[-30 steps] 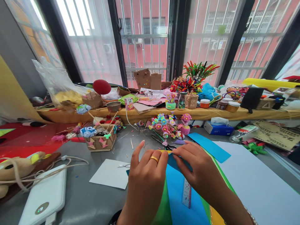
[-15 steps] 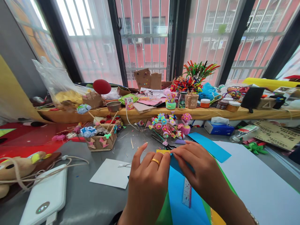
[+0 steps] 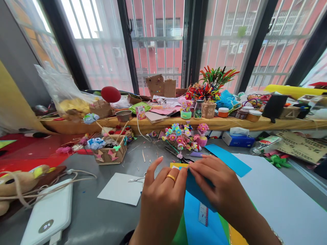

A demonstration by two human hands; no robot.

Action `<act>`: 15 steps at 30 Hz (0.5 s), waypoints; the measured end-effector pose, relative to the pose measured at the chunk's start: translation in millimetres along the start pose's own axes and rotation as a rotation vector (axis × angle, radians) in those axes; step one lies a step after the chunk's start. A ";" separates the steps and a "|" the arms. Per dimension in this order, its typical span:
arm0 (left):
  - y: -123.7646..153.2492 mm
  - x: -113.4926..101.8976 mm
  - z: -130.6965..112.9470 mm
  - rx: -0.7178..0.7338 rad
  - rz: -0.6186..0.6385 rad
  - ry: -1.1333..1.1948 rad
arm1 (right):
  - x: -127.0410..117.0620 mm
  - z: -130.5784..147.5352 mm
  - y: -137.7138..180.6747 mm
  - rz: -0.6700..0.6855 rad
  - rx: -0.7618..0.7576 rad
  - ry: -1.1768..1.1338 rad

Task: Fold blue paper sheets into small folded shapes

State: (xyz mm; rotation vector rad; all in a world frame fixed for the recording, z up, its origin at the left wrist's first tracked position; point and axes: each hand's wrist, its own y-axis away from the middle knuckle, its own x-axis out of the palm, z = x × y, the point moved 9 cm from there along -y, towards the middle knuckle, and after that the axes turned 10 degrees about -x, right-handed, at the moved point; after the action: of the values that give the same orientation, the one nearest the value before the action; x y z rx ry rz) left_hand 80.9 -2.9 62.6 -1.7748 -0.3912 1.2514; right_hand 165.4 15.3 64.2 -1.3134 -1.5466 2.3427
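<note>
My left hand (image 3: 163, 197) and my right hand (image 3: 218, 182) meet over the table, thumbs and forefingers pinching the upper edge of a piece of blue paper (image 3: 198, 189). Much of that paper is hidden behind my fingers. Below it lies a larger blue sheet (image 3: 196, 212) with a small patterned ruler (image 3: 203, 214) on top. Green paper shows under this sheet. To the left of my left hand, small scissors (image 3: 134, 179) rest on a white sheet of paper (image 3: 119, 190); the hand hides part of them.
A blue strip (image 3: 228, 158) overlaps a large white sheet (image 3: 278, 190) at right. A cardboard box of crafts (image 3: 109, 154) stands left, near a white power bank (image 3: 49, 207) with cables. Handmade flowers (image 3: 180, 136) and a blue tissue box (image 3: 238, 139) sit towards the cluttered sill.
My right hand has shifted slightly right and down. The blue paper between my hands has tilted, and more of it shows beneath my right fingers. My left hand has barely moved.
</note>
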 end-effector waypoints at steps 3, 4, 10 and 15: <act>1.4 3.8 -0.7 -0.017 0.018 -0.019 | 4.9 -0.5 0.4 0.036 0.024 0.021; 2.1 5.1 -0.8 -0.025 0.020 -0.032 | 7.1 -0.6 0.8 0.049 0.033 0.028; 6.0 10.9 -3.1 -0.037 0.038 -0.084 | 12.8 -1.1 3.9 0.069 0.075 0.065; 7.6 10.6 -4.3 -0.027 0.043 -0.084 | 13.7 -4.4 4.7 0.095 0.104 0.068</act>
State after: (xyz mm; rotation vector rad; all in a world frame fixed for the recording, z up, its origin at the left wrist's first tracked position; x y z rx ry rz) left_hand 87.5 -1.9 50.7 -1.7659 -0.4214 1.3598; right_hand 161.4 22.5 51.4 -1.4564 -1.3530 2.3703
